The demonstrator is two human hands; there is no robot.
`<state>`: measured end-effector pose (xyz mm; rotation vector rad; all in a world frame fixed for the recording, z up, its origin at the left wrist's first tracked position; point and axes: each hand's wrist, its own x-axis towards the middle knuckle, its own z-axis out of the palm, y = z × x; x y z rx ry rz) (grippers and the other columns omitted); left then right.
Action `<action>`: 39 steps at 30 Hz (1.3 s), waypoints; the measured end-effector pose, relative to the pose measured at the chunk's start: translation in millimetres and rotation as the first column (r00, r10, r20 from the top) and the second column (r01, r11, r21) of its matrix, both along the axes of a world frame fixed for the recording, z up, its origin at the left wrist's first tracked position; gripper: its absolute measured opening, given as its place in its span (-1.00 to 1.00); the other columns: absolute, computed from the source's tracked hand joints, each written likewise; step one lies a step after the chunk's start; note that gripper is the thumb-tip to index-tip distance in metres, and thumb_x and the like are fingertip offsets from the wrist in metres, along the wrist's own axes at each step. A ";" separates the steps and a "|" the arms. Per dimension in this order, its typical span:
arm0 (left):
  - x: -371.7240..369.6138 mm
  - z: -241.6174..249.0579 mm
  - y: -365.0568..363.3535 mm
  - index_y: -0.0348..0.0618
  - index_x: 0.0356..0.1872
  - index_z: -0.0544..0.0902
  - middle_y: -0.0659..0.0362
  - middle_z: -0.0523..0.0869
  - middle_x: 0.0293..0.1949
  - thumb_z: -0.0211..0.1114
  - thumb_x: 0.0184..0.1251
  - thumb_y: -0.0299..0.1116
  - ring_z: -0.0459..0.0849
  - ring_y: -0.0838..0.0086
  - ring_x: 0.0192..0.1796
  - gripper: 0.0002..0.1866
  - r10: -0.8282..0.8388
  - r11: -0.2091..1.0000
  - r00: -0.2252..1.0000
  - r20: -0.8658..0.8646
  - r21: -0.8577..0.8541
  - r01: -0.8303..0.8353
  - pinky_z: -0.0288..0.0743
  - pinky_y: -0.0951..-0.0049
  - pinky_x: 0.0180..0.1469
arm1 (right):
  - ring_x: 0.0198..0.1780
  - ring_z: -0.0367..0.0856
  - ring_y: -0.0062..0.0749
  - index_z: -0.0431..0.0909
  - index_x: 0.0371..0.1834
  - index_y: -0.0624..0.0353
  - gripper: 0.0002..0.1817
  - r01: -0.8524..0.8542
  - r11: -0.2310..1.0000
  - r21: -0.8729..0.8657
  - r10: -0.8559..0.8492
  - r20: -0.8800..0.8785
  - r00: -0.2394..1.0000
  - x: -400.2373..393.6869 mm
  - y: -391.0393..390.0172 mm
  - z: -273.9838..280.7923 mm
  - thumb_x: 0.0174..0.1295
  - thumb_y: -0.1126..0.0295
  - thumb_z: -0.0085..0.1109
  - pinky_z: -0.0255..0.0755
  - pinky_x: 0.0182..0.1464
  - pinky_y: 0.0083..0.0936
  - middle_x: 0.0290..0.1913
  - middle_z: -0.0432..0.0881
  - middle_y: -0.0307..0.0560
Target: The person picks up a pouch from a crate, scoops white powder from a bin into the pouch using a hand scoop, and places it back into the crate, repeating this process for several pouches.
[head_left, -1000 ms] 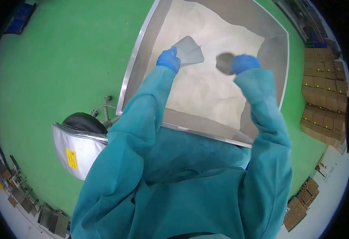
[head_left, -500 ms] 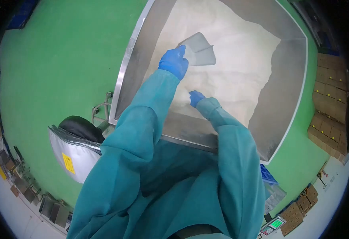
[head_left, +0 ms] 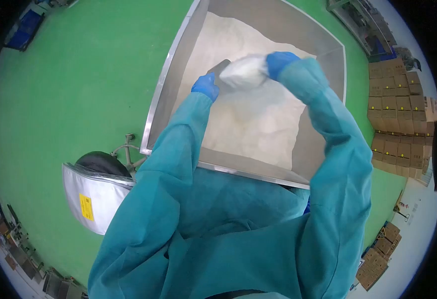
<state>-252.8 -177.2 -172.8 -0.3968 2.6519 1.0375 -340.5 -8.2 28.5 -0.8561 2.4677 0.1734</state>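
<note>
A big steel hopper (head_left: 171, 84) holds a heap of white powder (head_left: 251, 119). My left hand (head_left: 206, 85), in a blue glove, grips the edge of a pale translucent container (head_left: 219, 67) above the powder. My right hand (head_left: 280, 61), also gloved, is raised just to its right and holds a blurred scoop loaded with white powder (head_left: 243, 72), which touches the container. Both teal sleeves reach over the hopper's near rim.
A silver foil sack (head_left: 96, 192) with a yellow label and a dark opening stands open on the green floor (head_left: 69, 89) at my left. Stacked cardboard boxes (head_left: 400, 114) line the right side. A metal frame part (head_left: 126, 149) sits beside the hopper's corner.
My right hand went down into the powder, then rose with a load of it up to the container in my left hand. My left hand stayed about where it was.
</note>
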 end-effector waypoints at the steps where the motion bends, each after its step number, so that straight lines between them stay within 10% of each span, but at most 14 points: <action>1: 0.5 -18.7 -1.3 -0.14 0.14 0.46 -0.11 0.55 0.03 0.14 0.07 -0.33 0.52 0.06 0.09 -0.49 0.018 1.000 0.997 -0.079 -0.010 -0.019 0.38 0.24 0.16 | -0.24 0.61 -0.05 0.64 -0.34 0.12 -0.71 0.004 1.000 -0.020 -0.003 0.025 1.000 19.3 -28.3 24.9 0.19 0.19 -0.03 0.46 -0.14 -0.32 -0.29 0.66 0.03; 5: 3.8 -29.4 -9.0 -0.19 -0.09 0.52 -0.11 0.61 -0.12 0.15 0.02 -0.32 0.58 0.02 -0.04 -0.64 0.095 0.994 0.972 -0.215 -0.035 -0.105 0.47 0.18 0.03 | -0.35 0.60 -0.10 0.64 -0.45 0.11 -0.82 -0.566 0.815 0.122 0.577 -0.251 0.777 25.4 -50.6 -48.2 0.02 0.32 0.06 0.45 -0.26 -0.34 -0.38 0.66 -0.04; 8: 8.1 -22.6 -17.8 -0.22 -0.13 0.53 -0.11 0.61 -0.12 0.14 0.03 -0.31 0.57 0.03 -0.03 -0.66 0.101 0.993 0.975 -0.196 -0.041 -0.111 0.47 0.18 0.04 | -0.33 0.61 -0.12 0.63 -0.48 0.10 -0.84 -0.262 0.941 -0.215 0.192 -0.298 0.935 41.2 -34.6 -17.6 -0.06 0.34 0.08 0.45 -0.27 -0.31 -0.42 0.65 -0.04; 11: 8.3 -16.0 -18.4 -0.22 -0.16 0.54 -0.10 0.61 -0.12 0.14 0.03 -0.30 0.57 0.03 -0.03 -0.67 0.093 0.992 0.984 -0.152 -0.067 -0.104 0.46 0.18 0.04 | -0.22 0.61 -0.12 0.62 -0.29 0.05 -0.71 -0.269 0.961 -0.060 0.247 -0.251 0.936 29.2 9.5 8.1 -0.09 0.20 0.12 0.46 -0.19 -0.29 -0.32 0.64 0.00; 14: 2.8 -18.9 -14.9 -0.21 -0.07 0.54 -0.10 0.59 -0.05 0.14 0.02 -0.32 0.57 0.05 0.00 -0.61 0.094 0.995 0.990 -0.102 -0.014 -0.096 0.46 0.20 0.06 | -0.11 0.62 -0.18 0.64 -0.22 0.08 -0.50 -0.174 0.977 0.123 0.199 -0.230 0.953 14.4 63.1 -103.0 0.03 -0.11 0.08 0.48 -0.09 -0.30 -0.17 0.66 -0.02; 17: 4.3 -37.2 -12.7 -0.21 0.05 0.50 -0.10 0.57 0.01 0.13 0.02 -0.32 0.56 0.09 0.04 -0.52 0.131 0.991 0.972 -0.195 0.048 -0.125 0.44 0.23 0.09 | -0.11 0.61 -0.14 0.65 -0.25 0.00 -0.72 -0.213 0.976 -0.051 0.197 -0.223 0.955 24.8 117.3 -325.1 0.18 0.18 -0.03 0.47 -0.05 -0.26 -0.17 0.66 -0.04; 18: 2.6 -36.0 -11.7 -0.20 0.09 0.48 -0.11 0.56 0.02 0.11 0.03 -0.31 0.54 0.08 0.06 -0.50 0.102 0.995 0.976 -0.192 0.032 -0.097 0.41 0.24 0.12 | -0.09 0.60 -0.12 0.65 -0.21 0.02 -0.66 -0.269 0.955 0.125 0.266 0.043 0.963 39.3 93.3 -337.3 0.22 0.15 -0.11 0.45 -0.02 -0.23 -0.15 0.65 -0.04; 19: 3.0 -30.7 -11.1 -0.19 0.12 0.46 -0.11 0.55 0.03 0.10 0.04 -0.30 0.52 0.06 0.08 -0.47 0.082 0.997 0.980 -0.181 0.019 -0.080 0.38 0.24 0.16 | -0.08 0.59 -0.08 0.65 -0.20 0.01 -0.61 -0.078 0.995 0.070 0.072 0.074 0.995 57.6 93.7 -390.7 0.24 0.08 -0.16 0.43 0.01 -0.21 -0.14 0.65 -0.03; 23: 6.0 -16.9 -13.6 -0.16 0.16 0.45 -0.11 0.54 0.06 0.10 0.04 -0.33 0.49 0.07 0.12 -0.45 0.075 0.997 0.996 -0.052 0.008 -0.075 0.34 0.26 0.20 | -0.09 0.58 -0.02 0.65 -0.20 0.02 -0.49 0.303 0.953 -0.032 -0.288 0.224 0.931 100.7 89.7 -373.4 0.23 -0.09 -0.20 0.40 0.03 -0.21 -0.13 0.64 0.00; 28: 2.2 -14.5 -10.1 -0.14 0.18 0.44 -0.10 0.54 0.07 0.11 0.04 -0.34 0.50 0.10 0.13 -0.44 0.075 0.997 0.996 -0.057 0.033 -0.073 0.35 0.27 0.20 | -0.07 0.60 -0.09 0.63 -0.08 -0.02 -0.56 0.441 0.894 -0.076 -0.421 0.193 0.886 66.2 133.1 -220.3 0.18 -0.05 0.02 0.41 0.04 -0.33 -0.14 0.65 0.00; 34: 5.3 -25.3 -2.4 -0.13 0.19 0.43 -0.08 0.52 0.10 0.11 0.06 -0.33 0.49 0.12 0.15 -0.45 0.084 0.994 0.995 -0.061 0.072 -0.080 0.34 0.30 0.21 | -0.15 0.58 -0.08 0.65 -0.32 0.03 -0.55 0.168 0.979 0.118 -0.149 -0.158 0.976 15.1 77.6 -13.1 0.22 -0.04 -0.15 0.44 -0.08 -0.20 -0.24 0.65 -0.05; 39: 4.2 -25.8 -0.4 -0.15 0.14 0.48 -0.05 0.57 0.04 0.13 0.02 -0.34 0.55 0.12 0.08 -0.46 0.101 0.995 0.992 -0.078 0.019 -0.100 0.40 0.30 0.16 | -0.19 0.60 -0.05 0.64 -0.34 0.10 -0.62 -0.153 0.987 -0.057 0.128 -0.304 0.944 -4.0 18.5 -44.0 0.16 0.05 -0.04 0.46 -0.13 -0.19 -0.27 0.65 0.01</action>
